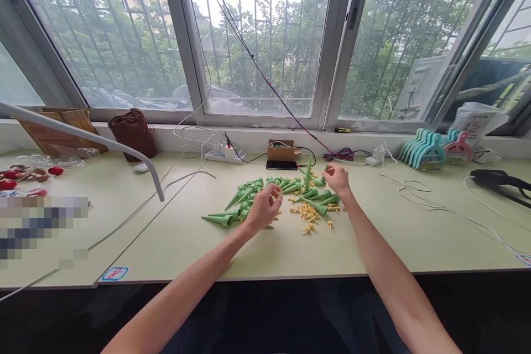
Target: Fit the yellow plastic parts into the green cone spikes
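Note:
My left hand (265,208) is over the near side of a pile of hollow green plastic spikes (248,191). Its fingers are curved and apart, and I see nothing between them. To the right, my right hand (337,179) is closed in a pinch at the upper part of a green spike (322,181), which stands with its wide end down. Another green spike (307,173) stands upright just left of it. More spikes (317,204) lie on their sides between the hands. Small yellow plastic pieces (309,213) are heaped in front of them.
A black phone (282,165) and a small cardboard box (282,150) are behind the pile. A power strip (226,154) and cables run along the wall. Teal hangers (423,149) stand at right. A white curved arm (141,156) crosses the left side above the table (174,249).

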Tool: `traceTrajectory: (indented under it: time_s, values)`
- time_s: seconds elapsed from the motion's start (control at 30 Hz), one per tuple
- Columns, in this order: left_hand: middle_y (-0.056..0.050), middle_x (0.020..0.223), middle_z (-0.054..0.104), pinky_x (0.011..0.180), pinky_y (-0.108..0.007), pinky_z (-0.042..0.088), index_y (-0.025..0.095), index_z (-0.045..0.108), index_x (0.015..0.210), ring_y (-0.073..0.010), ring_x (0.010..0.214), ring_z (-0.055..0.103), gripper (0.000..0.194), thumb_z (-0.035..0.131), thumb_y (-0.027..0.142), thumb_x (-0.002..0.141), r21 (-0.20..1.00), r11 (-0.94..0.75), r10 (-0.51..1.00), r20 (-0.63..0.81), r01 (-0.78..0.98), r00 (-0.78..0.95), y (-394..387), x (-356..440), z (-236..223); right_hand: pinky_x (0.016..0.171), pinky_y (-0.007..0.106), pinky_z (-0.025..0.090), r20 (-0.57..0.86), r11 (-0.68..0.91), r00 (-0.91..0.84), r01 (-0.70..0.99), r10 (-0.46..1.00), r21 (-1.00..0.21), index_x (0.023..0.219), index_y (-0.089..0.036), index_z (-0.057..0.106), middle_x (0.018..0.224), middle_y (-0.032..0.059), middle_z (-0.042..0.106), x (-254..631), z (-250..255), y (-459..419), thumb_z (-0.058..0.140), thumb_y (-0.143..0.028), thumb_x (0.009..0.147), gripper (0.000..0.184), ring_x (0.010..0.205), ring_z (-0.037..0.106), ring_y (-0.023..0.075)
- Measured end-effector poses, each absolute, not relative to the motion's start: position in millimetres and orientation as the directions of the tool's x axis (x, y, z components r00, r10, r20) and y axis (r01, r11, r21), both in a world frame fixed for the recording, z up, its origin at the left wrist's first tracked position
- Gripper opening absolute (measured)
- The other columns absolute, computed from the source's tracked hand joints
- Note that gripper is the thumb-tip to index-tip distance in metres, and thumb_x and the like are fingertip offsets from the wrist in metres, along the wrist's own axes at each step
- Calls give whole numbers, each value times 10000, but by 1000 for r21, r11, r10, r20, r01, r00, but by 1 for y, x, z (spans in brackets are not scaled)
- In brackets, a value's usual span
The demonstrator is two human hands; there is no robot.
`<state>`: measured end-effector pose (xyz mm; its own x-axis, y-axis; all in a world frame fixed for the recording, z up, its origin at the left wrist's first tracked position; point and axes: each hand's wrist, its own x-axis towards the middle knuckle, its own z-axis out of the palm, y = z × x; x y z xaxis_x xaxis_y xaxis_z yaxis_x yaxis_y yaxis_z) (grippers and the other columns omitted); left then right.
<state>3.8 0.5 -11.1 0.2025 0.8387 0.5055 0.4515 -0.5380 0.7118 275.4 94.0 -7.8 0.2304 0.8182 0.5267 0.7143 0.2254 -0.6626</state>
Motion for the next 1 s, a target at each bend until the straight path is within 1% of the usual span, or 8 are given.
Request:
traceTrajectory:
  time_s: [0.17,0.3,0.4,0.57,0.63,0.7,0.83,1.0]
  values:
    - [6,767,598,462,-199,356,191,534,915,-54,448,404,164,502,340,854,702,-539,837,507,465,204,0,4,-11,672,283,456,434,191,111,782,894,-593,650,-192,598,674,39,687,275,-19,98,616,-277,695,98,662,635,185]
    - [6,759,601,471,-203,361,190,539,909,-55,449,405,163,496,337,855,694,-546,833,509,470,216,0,4,-12,662,267,458,409,208,69,778,910,-593,671,-188,620,704,45,697,273,-21,97,623,-287,710,107,687,648,180]
    - [8,756,604,470,-201,359,189,541,907,-54,447,405,159,498,333,854,690,-549,831,511,471,219,0,4,-12,654,276,461,391,194,71,778,918,-598,652,-189,617,705,54,703,273,-15,92,621,-352,739,185,678,650,188]
    - [14,730,596,465,-198,369,189,536,898,-55,442,436,139,503,315,849,699,-553,831,507,454,231,-2,5,-12,638,282,484,391,236,133,609,911,-757,786,-181,644,709,73,703,284,-4,88,522,-549,821,389,636,673,196]
    - [16,718,587,455,-196,373,191,534,892,-58,440,455,130,498,309,851,706,-550,834,496,445,244,-2,6,-13,616,277,491,400,218,252,535,881,-816,769,-173,620,734,77,699,290,-4,95,444,-541,867,419,595,667,177]
    - [16,708,581,443,-195,376,193,533,895,-62,437,464,130,494,309,854,710,-547,836,487,444,252,-3,6,-14,589,264,488,353,160,289,527,890,-835,773,-162,615,742,76,691,296,-8,106,505,-478,848,343,585,659,167]
    - [17,707,581,445,-196,380,194,531,895,-63,434,466,126,492,307,856,706,-540,841,480,458,250,-3,6,-14,512,231,452,186,78,160,520,969,-851,838,-134,646,622,27,641,302,-18,127,638,-328,751,212,515,610,141]
    - [13,711,584,449,-194,371,193,534,871,-62,433,462,109,485,287,851,707,-542,840,478,454,258,-2,6,-15,470,215,399,131,95,38,495,991,-863,1044,-127,662,538,-30,563,299,-25,137,644,-323,748,356,500,538,123]
